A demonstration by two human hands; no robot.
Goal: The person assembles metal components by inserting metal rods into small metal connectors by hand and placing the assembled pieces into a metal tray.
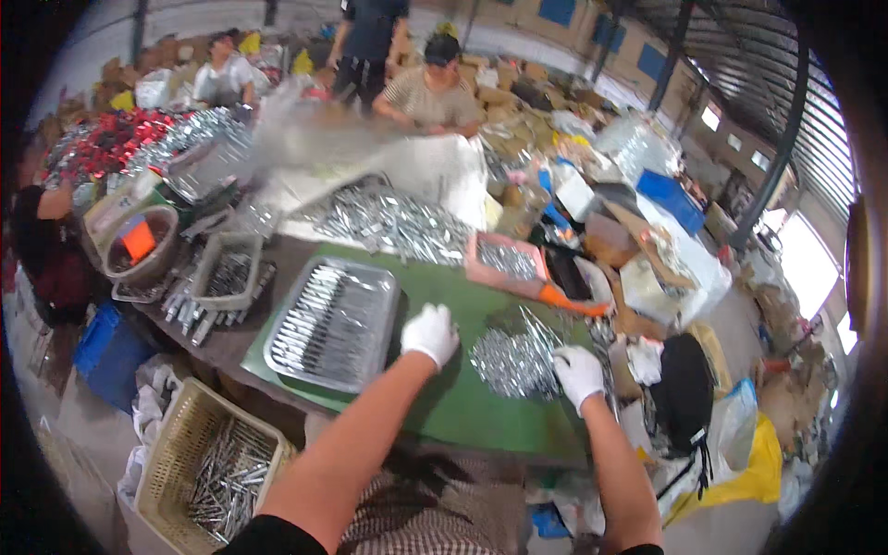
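Observation:
My left hand [431, 336], in a white glove, is over the green work surface [444, 407], just right of a clear plastic tray [382, 356]. Its fingers are curled closed, and what they hold, if anything, is hidden. Inside that tray lie rows of slim silvery metal pieces [319, 319]. At the right edge of a heap of small shiny metal parts [513, 363] is my right hand [579, 376], also gloved in white. Its fingers are drawn together against the heap, too small to show what is between them. A few long thin pieces stick out of the heap's far side.
Beyond the green surface are a pink tray [473, 265] of small parts and a spread of silvery pieces [388, 222]. At left stand a grey bin [205, 294] and a bucket [166, 227]. A beige basket [166, 462] of metal rods is below. Several people work nearby.

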